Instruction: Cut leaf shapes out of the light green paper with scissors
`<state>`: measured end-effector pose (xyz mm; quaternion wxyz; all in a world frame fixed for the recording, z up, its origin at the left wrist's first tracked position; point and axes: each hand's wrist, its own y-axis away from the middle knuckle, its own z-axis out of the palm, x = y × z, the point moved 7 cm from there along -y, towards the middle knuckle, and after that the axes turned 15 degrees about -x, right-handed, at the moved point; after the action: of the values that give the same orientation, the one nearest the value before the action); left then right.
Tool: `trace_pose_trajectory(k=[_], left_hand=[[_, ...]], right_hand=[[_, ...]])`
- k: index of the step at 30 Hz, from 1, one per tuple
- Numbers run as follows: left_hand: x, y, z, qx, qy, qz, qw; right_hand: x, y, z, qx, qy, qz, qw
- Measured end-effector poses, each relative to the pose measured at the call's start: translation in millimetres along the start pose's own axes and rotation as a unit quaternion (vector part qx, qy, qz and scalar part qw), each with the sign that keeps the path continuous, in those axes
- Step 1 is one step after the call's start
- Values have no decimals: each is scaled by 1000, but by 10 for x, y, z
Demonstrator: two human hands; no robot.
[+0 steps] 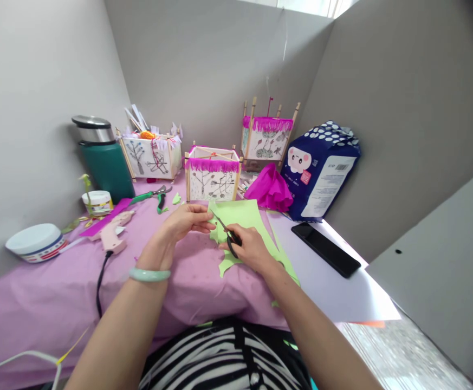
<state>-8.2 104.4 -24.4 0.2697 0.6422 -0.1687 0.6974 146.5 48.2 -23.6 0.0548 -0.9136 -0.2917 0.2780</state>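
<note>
Head view: the left hand [185, 220] pinches light-green paper [219, 234]; the right hand [251, 246] curls round black-handled scissors [231, 236]. Turning the paper slowly should keep cuts neat.

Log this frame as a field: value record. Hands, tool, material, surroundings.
left_hand: left hand pinching the paper's edge near the blades
left_wrist: pale green bangle
right_hand: right hand gripping the scissors
tool: black-handled scissors, blades pointing toward the left hand
material: light-green paper, partly cut
surface: pink cloth
left_side: teal bottle, white bowl, green-handled pliers
right_side: blue package, black phone on white sheet
back: three stick-framed boxes with drawings
</note>
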Motion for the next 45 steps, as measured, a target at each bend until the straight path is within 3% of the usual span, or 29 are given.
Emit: trace_pose_trajectory(k=[24, 45], left_hand=[[15, 6, 11, -1, -11, 2, 1000], [24, 1, 72, -36, -52, 13, 998]], right_hand=[[10, -9, 8, -5, 1, 0, 1000], [5, -22, 10, -5, -7, -5, 1000]])
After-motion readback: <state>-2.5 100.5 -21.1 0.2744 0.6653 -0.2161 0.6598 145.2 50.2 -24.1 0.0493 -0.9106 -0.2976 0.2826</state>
